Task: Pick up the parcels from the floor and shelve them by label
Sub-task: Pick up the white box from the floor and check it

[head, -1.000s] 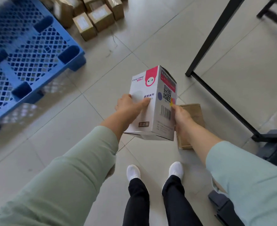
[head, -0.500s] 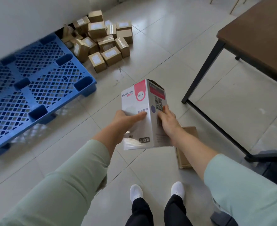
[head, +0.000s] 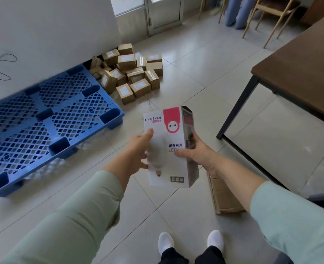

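I hold a white and pink LED bulb box (head: 167, 130) upright in front of me, above the tiled floor. My left hand (head: 139, 152) presses its left edge, thumb on the front face. My right hand (head: 195, 151) wraps the right side, fingers over the printed panel. A flat brown cardboard parcel (head: 224, 197) lies on the floor under my right forearm, partly hidden. A heap of several small brown parcels (head: 130, 73) with white labels sits on the floor by the wall, far ahead.
A blue plastic pallet (head: 42, 126) lies on the floor at the left, against a white wall. A dark wooden table (head: 300, 73) with black metal legs stands at the right. Wooden chairs (head: 268, 14) stand at the far right. My white shoes (head: 166, 242) are below.
The view has tilted up, showing more of the room. The box has turned so its front face is toward me, and my right hand has shifted further around its side.
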